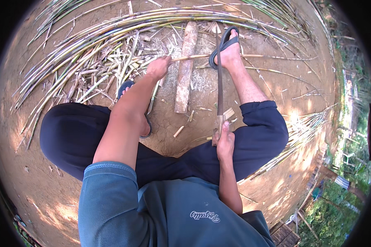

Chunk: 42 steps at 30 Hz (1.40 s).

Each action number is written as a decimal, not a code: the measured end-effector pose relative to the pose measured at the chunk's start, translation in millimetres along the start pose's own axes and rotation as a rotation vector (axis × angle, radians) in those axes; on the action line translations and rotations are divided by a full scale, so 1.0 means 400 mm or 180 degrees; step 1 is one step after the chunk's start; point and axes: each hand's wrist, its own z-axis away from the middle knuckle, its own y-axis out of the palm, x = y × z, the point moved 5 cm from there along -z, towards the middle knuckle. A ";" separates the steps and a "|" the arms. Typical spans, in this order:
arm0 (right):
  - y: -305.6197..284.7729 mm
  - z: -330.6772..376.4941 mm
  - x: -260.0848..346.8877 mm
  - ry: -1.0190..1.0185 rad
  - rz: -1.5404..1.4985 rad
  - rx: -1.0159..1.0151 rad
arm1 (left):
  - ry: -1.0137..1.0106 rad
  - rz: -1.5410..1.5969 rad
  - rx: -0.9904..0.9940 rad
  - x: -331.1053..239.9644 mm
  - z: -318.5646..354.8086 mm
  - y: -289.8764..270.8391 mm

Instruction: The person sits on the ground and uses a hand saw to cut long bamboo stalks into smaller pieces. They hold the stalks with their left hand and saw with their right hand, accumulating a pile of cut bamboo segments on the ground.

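Observation:
My left hand (158, 68) is closed around the end of a thin cane stalk (196, 57). The stalk lies across a flat wooden block (184, 86) on the ground and runs on to the right past my sandaled right foot (231, 49); whether the sandal presses on it is hidden. In my right hand (225, 143) is the handle of a long machete (219, 84). Its dark, narrow blade points away from me, between the block and my right leg, with the tip near the sandal.
A large bundle of long cane stalks (152, 19) curves across the far side. Split pieces and chips (127, 61) litter the ground left of the block. Another pile of stalks (301, 133) lies beyond my right knee (272, 127). Greenery (346, 206) stands at the far right.

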 end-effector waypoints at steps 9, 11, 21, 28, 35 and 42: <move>0.154 -0.089 -0.055 0.0417 0.1463 0.0430 | -0.0943 -0.0605 0.0776 0.090 0.084 -0.086; 0.179 -0.118 -0.059 0.0441 0.1496 0.0482 | -0.1012 -0.0619 0.0805 0.056 0.043 -0.083; 0.203 -0.179 -0.059 0.0733 0.1595 0.0712 | -0.1106 -0.0536 0.0561 0.020 -0.050 -0.041; 0.183 -0.165 -0.084 0.0540 0.1234 0.0836 | -0.1443 -0.0565 0.0763 0.023 -0.051 -0.062; 0.160 -0.140 -0.066 0.0749 0.1247 0.0883 | -0.1484 -0.0812 0.0860 0.018 -0.067 -0.051; 0.167 -0.161 -0.048 0.0590 0.1474 0.0839 | -0.1724 -0.0685 0.0849 0.013 -0.072 -0.056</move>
